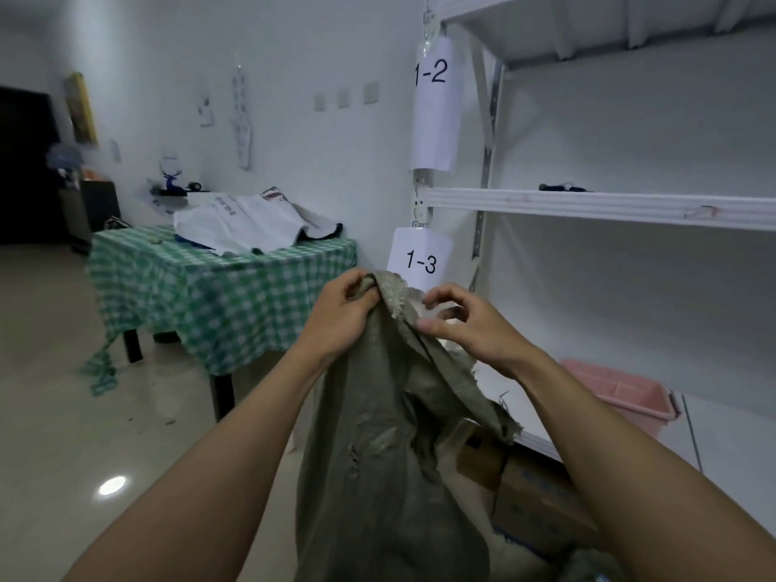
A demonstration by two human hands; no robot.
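The grey-green woven sack [378, 413] hangs from centre down to 6 o'clock. The left hand [340, 317] clenches its fingers on the top edge. At 3 o'clock of that, the right hand [470, 329] has its thumb on the rim and its fingers curled, though I cannot tell if it grips. A checked tabletop [201, 296] is at 10 o'clock and a pink tub [630, 396] at 4.
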